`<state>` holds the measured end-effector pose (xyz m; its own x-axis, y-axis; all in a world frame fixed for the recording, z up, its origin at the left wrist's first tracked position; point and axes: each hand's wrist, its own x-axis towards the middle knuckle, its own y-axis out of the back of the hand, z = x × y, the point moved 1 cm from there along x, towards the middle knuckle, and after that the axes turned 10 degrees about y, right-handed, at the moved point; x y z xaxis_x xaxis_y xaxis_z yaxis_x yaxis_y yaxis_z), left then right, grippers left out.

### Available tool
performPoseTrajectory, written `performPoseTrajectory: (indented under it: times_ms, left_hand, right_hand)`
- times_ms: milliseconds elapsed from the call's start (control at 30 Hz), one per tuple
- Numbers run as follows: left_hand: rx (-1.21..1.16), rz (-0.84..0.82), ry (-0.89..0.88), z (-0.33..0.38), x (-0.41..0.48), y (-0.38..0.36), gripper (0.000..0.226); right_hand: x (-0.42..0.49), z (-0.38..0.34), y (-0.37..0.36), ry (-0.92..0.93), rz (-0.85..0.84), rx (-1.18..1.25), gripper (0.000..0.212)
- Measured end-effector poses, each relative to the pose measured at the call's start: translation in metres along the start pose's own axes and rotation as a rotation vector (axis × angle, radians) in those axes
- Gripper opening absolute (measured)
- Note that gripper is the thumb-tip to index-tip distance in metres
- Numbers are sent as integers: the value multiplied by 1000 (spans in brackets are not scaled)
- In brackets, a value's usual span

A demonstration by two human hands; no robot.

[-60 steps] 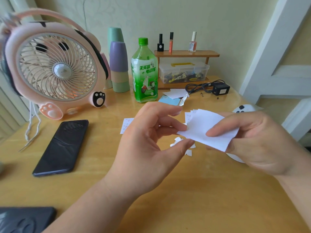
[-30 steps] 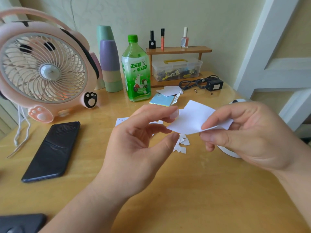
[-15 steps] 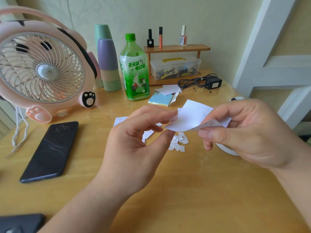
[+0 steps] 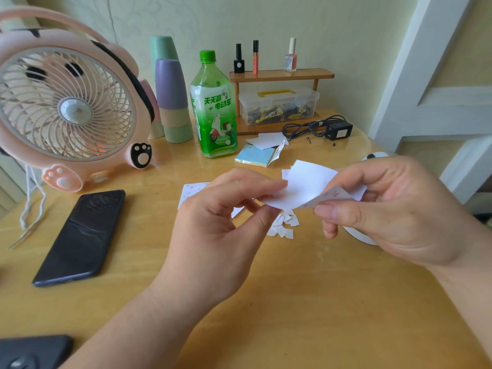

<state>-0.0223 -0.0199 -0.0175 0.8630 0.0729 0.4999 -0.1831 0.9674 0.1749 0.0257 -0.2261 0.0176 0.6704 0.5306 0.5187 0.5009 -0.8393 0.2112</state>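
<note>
A small white sheet of paper (image 4: pixel 306 185) is held above the wooden table (image 4: pixel 306 302) between both hands. My left hand (image 4: pixel 221 235) pinches its left edge between thumb and forefinger. My right hand (image 4: pixel 391 214) pinches the right side, where a corner with small red print curls down over the thumb. Below the sheet lies a heap of small white paper scraps (image 4: pixel 283 226). A printed white sticker sheet (image 4: pixel 190 191) lies flat on the table behind my left hand.
A pink fan (image 4: pixel 66 107) stands at the left, a black phone (image 4: pixel 82 235) in front of it. Stacked cups (image 4: pixel 173 102), a green bottle (image 4: pixel 214 110), a wooden shelf (image 4: pixel 282 75) with nail polish, a clear box (image 4: pixel 278 105), a black adapter (image 4: pixel 338 130) and coloured notes (image 4: pixel 255 155) sit behind.
The sheet has gone from flat to bent, its right corner curling down over my right thumb. Both hands stay pinched on it and have shifted little.
</note>
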Motion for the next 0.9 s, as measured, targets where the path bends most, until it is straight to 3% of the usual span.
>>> performPoseTrajectory:
  times_ms: [233, 500, 633, 767, 900]
  left_hand:
    - [55, 25, 3, 2, -1, 1, 13]
    - [16, -22, 73, 4, -2, -1, 2]
    - [32, -50, 119, 1, -2, -2, 6]
    - [82, -42, 99, -2, -3, -2, 11]
    - [280, -28, -6, 0, -4, -2, 27]
  right_hand:
    - [0, 3, -1, -12, 8, 45, 31]
    - [3, 5, -2, -113, 35, 179, 28]
    - [4, 5, -3, -207, 38, 166, 12]
    - [6, 10, -5, -303, 68, 341, 22]
    - [8, 12, -13, -448, 158, 456, 36]
